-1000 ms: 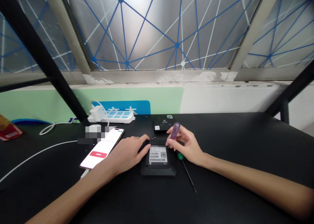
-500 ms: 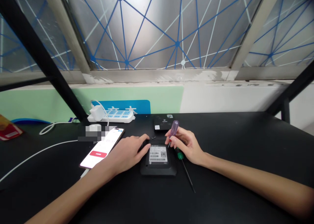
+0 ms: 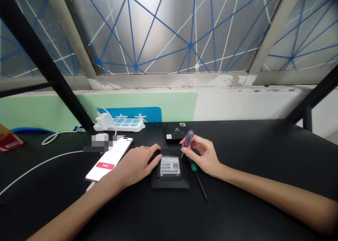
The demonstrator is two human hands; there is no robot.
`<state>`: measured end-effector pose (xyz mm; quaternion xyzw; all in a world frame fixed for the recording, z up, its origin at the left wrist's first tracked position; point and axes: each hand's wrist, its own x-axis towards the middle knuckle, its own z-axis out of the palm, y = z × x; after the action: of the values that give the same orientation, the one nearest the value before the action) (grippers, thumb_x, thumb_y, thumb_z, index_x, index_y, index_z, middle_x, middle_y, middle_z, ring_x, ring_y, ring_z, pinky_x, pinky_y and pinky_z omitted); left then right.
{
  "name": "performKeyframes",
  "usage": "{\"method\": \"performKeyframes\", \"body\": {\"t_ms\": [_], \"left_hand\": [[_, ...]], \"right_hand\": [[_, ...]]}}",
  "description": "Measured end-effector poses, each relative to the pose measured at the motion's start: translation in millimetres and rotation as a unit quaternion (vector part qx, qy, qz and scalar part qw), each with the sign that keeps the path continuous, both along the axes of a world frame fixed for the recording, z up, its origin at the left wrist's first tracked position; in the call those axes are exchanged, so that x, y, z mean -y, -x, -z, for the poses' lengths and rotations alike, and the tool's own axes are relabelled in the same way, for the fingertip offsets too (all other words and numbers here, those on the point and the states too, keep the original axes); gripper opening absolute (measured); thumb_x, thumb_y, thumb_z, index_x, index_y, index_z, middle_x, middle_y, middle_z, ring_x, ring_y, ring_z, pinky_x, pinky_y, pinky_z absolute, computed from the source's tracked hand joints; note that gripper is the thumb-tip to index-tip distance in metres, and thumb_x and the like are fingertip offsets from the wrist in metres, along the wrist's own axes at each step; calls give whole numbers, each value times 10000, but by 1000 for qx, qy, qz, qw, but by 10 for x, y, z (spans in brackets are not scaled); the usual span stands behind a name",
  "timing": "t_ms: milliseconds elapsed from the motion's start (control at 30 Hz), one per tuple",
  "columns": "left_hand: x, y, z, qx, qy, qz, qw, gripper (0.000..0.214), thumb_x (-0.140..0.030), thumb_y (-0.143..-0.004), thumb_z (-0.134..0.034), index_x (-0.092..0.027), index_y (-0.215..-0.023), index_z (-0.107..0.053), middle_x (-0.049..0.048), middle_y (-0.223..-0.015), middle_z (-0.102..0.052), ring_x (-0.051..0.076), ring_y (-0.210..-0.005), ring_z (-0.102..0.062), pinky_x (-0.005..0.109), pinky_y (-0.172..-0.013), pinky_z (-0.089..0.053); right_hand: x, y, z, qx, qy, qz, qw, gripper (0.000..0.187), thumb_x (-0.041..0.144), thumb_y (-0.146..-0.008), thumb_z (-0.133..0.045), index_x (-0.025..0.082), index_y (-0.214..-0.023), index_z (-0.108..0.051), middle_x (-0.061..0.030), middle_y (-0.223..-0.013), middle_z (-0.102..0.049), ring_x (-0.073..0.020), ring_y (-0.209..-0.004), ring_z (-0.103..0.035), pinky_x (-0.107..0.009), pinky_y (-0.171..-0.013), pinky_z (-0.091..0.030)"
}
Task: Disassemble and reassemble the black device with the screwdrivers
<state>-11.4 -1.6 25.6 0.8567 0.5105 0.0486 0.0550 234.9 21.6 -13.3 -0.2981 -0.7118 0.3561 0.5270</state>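
Observation:
A flat black device [image 3: 170, 174] with a white barcode label lies on the black table [image 3: 237, 212]. My left hand [image 3: 134, 165] rests on its left edge, fingers curled against it. My right hand [image 3: 203, 154] pinches a purple-handled screwdriver [image 3: 188, 139], held nearly upright, with its tip at the device's far right corner. A green-handled screwdriver [image 3: 199, 181] lies on the table just right of the device, under my right hand. Two tiny screws [image 3: 165, 148] lie just beyond the device.
A phone [image 3: 109, 159] with a lit screen lies left of my left hand, a white cable [image 3: 39, 165] trailing from it. Behind stand a second black box [image 3: 175, 131], a white power strip [image 3: 120, 124] with a charger, and a red packet [image 3: 7, 138] at far left.
My right hand has lifted the purple screwdriver slightly up and away from the label toward the device's far right corner. My left hand has stayed put.

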Motion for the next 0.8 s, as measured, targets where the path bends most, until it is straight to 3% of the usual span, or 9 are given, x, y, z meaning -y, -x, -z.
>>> {"method": "performKeyframes", "body": {"t_ms": [267, 633, 800], "left_hand": [[-6, -13, -14, 2, 0, 2, 1000, 387, -453, -1018, -299, -217, -1198, -548, 27, -757, -634, 222, -702, -606, 332, -668, -409], [-1, -6, -12, 4, -5, 0, 1000, 394, -456, -1012, -309, -216, -1207, -553, 31, -758, -637, 227, -694, -612, 325, -644, -408], [2, -15, -15, 0, -5, 1, 1000, 386, -453, -1015, -304, -222, -1199, -553, 27, -746, -634, 228, -693, -614, 326, -647, -408]], "right_hand": [[1, -36, 4, 0, 10, -29, 1000, 276, 296, -909, -623, 164, -1150, -648, -53, -837, -659, -137, -661, -575, -290, -624, -489], [-13, -6, 11, 13, -29, 16, 999, 139, 295, -876, -672, 192, -961, -711, -63, -904, -635, -156, -719, -592, -291, -617, -502], [-4, -5, 4, 0, -11, 10, 1000, 243, 293, -874, -676, 189, -1094, -681, -41, -826, -652, -142, -651, -582, -292, -606, -497]]}}
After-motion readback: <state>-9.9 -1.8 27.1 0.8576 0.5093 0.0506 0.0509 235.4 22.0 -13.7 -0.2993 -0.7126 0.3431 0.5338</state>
